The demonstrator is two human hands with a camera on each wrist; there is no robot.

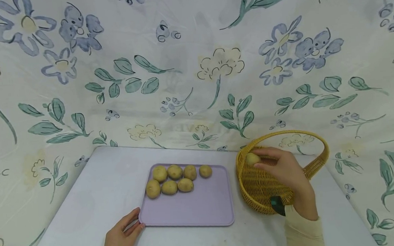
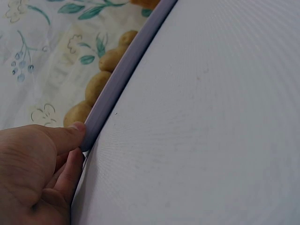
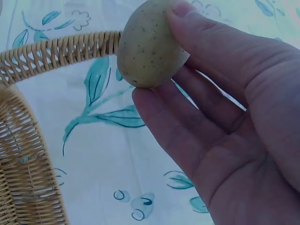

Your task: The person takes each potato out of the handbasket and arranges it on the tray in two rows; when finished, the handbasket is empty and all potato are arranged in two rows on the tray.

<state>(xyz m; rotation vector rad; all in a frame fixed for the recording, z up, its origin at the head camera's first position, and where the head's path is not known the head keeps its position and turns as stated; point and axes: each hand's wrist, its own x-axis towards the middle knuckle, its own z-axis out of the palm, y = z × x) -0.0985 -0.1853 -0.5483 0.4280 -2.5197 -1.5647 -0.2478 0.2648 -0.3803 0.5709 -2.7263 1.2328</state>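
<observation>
Between the thumb and fingertips of my right hand (image 1: 284, 168) is a small potato (image 1: 252, 158), held over the wicker basket (image 1: 263, 187). The right wrist view shows this speckled potato (image 3: 151, 47) up close, near the basket's handle (image 3: 61, 49). My left hand (image 1: 120, 237) grips the front left corner of a lilac tray (image 1: 196, 210); in the left wrist view the thumb lies at its rim (image 2: 108, 101) with fingers lower down. Several potatoes (image 1: 169, 187) lie on the tray in two rows toward its back left, the back row ending with a slightly separate potato (image 1: 205, 171).
A white table (image 1: 95, 191) carries the tray and, to its right, the basket with its tall arched handle (image 1: 283, 133). Flower-patterned cloth (image 1: 180, 86) hangs behind and around the table. A dark green thing (image 1: 277, 205) sits at my right wrist.
</observation>
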